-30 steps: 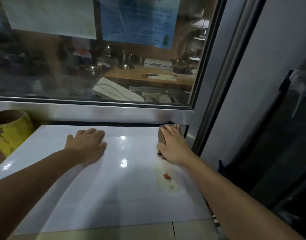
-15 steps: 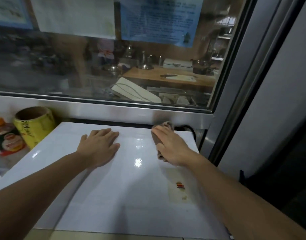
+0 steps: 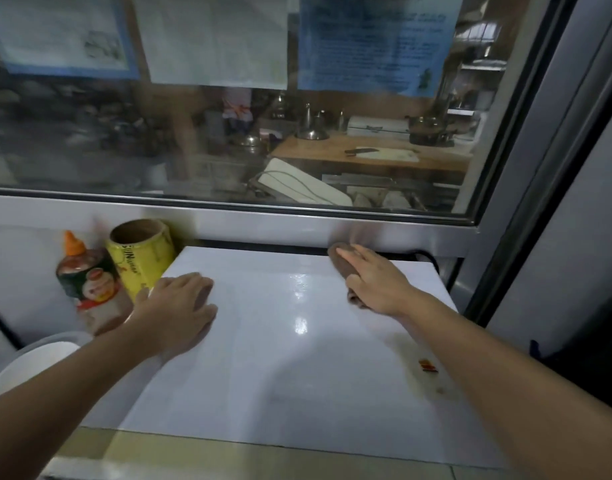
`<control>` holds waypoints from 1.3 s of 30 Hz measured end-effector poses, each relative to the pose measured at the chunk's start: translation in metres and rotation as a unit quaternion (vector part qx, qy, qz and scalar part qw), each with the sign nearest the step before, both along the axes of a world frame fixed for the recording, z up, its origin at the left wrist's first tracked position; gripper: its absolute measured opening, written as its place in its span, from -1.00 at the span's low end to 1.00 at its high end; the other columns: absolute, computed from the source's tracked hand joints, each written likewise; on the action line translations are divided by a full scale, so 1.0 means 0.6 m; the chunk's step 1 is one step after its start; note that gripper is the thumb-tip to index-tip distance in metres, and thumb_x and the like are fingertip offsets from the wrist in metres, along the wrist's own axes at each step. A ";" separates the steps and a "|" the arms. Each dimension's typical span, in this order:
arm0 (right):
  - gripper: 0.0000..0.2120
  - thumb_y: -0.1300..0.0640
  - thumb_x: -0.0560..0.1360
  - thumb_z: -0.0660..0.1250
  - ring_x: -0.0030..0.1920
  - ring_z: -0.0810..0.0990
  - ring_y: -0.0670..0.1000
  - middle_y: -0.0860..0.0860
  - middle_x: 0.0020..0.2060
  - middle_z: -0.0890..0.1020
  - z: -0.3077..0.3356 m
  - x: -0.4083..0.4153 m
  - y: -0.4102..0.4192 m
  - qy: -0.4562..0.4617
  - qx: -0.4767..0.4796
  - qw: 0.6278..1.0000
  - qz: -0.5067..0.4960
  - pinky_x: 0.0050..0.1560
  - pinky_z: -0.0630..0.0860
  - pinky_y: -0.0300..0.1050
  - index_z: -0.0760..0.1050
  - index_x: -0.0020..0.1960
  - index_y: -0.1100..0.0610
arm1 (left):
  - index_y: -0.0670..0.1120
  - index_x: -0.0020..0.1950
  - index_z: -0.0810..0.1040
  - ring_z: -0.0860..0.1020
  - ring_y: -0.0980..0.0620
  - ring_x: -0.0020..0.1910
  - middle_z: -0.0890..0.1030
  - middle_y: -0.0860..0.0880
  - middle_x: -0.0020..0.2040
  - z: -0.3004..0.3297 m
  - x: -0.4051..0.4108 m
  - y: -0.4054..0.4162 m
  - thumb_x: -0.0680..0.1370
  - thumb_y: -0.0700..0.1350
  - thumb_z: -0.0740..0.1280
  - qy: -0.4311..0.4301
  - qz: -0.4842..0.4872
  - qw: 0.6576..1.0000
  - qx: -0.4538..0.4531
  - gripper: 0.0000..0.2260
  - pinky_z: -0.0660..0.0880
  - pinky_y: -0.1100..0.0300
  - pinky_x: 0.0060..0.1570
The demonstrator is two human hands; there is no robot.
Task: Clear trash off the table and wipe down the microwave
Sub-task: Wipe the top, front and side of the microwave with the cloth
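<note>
1. The microwave shows only its white, glossy top, which fills the lower middle of the view and reflects two bright spots of light near its centre.
2. The left hand lies flat on the top near its left edge, palm down, fingers straight and together, grasping nothing.
3. The right hand rests near the far right corner of the top, fingers straight and pressing down on a brown cloth; the cloth shows beyond the fingertips and under the palm, close to the far edge.
4. A yellowish stain with a small red-orange scrap on it lies by the right edge of the top, just beside the right forearm and nearer than the cloth.
5. Left of the microwave, beyond its far left corner, stand a yellow roll with an open cardboard core and a sauce bottle with an orange cap, side by side and upright.
6. A white round container sits by the left side, partly hidden behind the left forearm.
7. Behind the microwave runs a metal-framed window with papers stuck to the glass; a kitchen is dimly visible through it.
</note>
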State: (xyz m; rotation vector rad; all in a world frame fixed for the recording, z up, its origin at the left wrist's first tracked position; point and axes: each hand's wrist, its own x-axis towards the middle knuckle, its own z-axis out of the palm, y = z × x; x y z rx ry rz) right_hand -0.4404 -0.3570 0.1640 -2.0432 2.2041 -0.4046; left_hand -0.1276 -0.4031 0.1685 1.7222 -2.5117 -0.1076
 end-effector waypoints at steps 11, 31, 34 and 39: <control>-0.46 0.12 0.55 0.09 0.46 0.07 -0.15 -0.13 0.52 0.04 -0.002 0.152 0.031 -0.028 0.015 0.977 0.212 0.39 0.12 -0.19 0.08 0.50 -0.11 | 0.08 0.45 0.23 0.15 -0.03 0.46 0.18 0.09 0.50 0.013 0.047 -0.009 0.59 0.03 0.15 0.041 -0.045 0.997 0.038 -0.58 0.17 -0.03 0.40; -0.47 0.24 0.51 0.08 0.02 0.54 -0.28 -0.31 0.40 0.22 0.006 0.238 -0.074 -0.111 0.004 0.959 0.261 0.04 0.53 -0.14 0.29 0.41 -0.15 | 0.03 0.36 0.30 0.41 0.12 0.04 0.43 0.08 0.18 -0.018 0.140 -0.004 0.48 0.04 0.38 0.206 0.015 0.977 0.058 -0.51 0.40 0.29 -0.05; -0.51 0.25 0.53 0.09 0.14 0.55 0.07 -0.13 0.46 0.21 0.008 0.259 -0.150 -0.097 -0.005 0.985 0.143 0.05 0.56 -0.02 0.29 0.42 -0.05 | 0.04 0.36 0.25 0.42 0.12 0.00 0.44 0.08 0.16 -0.026 0.140 -0.008 0.45 0.07 0.41 0.236 0.033 0.969 0.057 -0.44 0.38 0.30 -0.10; -0.52 0.21 0.50 0.10 0.13 0.53 -0.06 -0.19 0.42 0.22 -0.012 0.327 -0.158 -0.094 -0.021 0.973 0.212 -0.12 0.53 -0.23 0.32 0.38 -0.10 | 0.01 0.45 0.10 0.44 -0.01 0.27 0.43 -0.01 0.34 -0.033 0.145 -0.003 0.44 0.03 0.43 0.285 0.033 0.956 0.066 -0.29 0.41 0.17 0.16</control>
